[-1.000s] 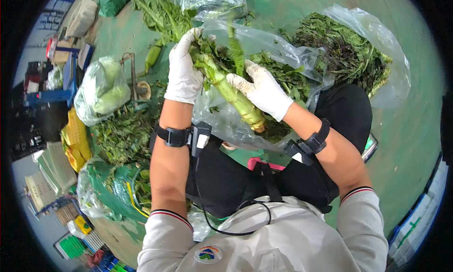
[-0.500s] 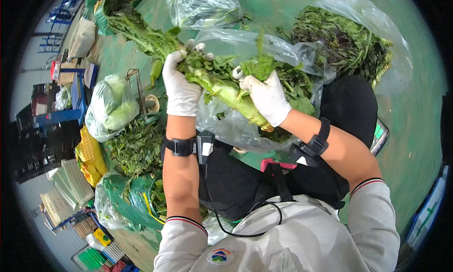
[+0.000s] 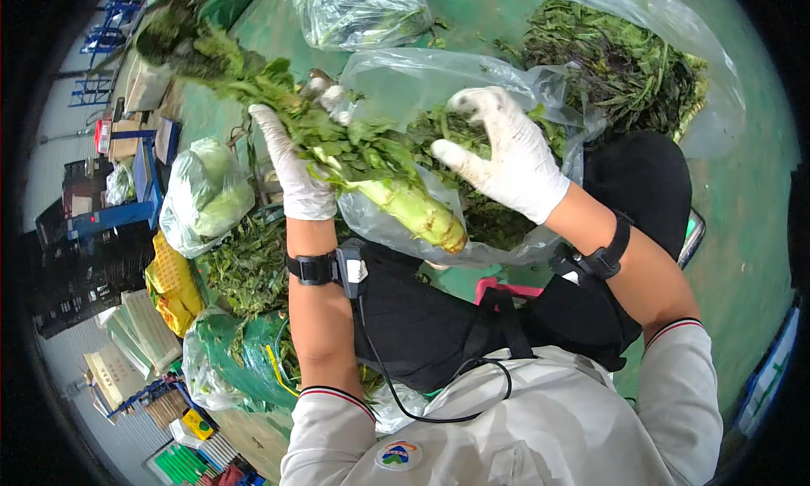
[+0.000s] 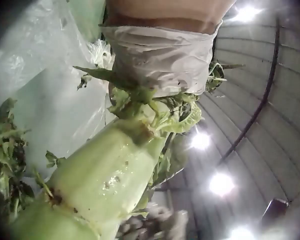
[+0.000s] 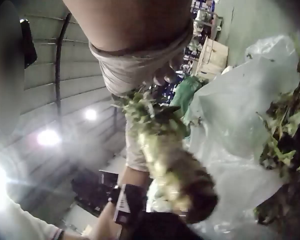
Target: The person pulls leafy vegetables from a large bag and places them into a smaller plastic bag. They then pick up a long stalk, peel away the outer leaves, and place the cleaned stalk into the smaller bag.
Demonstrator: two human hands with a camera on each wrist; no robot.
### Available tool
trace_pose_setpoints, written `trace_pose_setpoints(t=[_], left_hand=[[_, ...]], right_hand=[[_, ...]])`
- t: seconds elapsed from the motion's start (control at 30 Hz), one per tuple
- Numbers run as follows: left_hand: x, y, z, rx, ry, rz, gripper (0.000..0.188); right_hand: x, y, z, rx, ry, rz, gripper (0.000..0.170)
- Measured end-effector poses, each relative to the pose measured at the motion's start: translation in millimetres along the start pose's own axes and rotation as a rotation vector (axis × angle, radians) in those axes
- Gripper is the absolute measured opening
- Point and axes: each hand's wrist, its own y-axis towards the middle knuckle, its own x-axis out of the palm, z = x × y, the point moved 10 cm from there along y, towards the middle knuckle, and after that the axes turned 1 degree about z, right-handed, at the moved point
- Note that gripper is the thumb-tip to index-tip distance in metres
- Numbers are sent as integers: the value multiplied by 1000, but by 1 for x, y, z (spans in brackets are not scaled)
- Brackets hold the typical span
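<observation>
A celtuce with a thick pale green stem and a leafy top slants across the head view, its cut end toward the person. My gloved left hand grips it around the leafy part above the stem. In the left wrist view the jointed stem runs out from below the glove cuff. My gloved right hand is apart from the stem, on its right, with thumb and fingers spread and nothing between them. Under both lies an open clear plastic bag with dark leaves in it.
Another bag of dark leafy greens lies at the upper right. A wrapped clear bundle sits at the top. To the left are a bag of pale green vegetables, a yellow bag and a pile of loose leaves.
The celtuce has swung so its leafy top points to the upper left. My right hand held a leaf beside the stem half a second ago; now it is away to the right without it.
</observation>
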Motion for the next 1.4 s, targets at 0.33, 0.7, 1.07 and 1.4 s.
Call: trace_pose_setpoints(t=[0.33, 0.7, 1.07, 1.4], left_hand=[[60, -30, -70, -192, 166, 53, 71], [63, -38, -85, -308, 186, -15, 63], [46, -26, -82, -346, 81, -186, 82], [45, -26, -56, -217, 178, -77, 87]], right_hand=[[-8, 32, -33, -45, 71, 99, 54], [33, 47, -2, 72, 133, -317, 32], [0, 44, 21, 74, 386, -28, 30], [-14, 36, -6, -90, 306, 33, 23]])
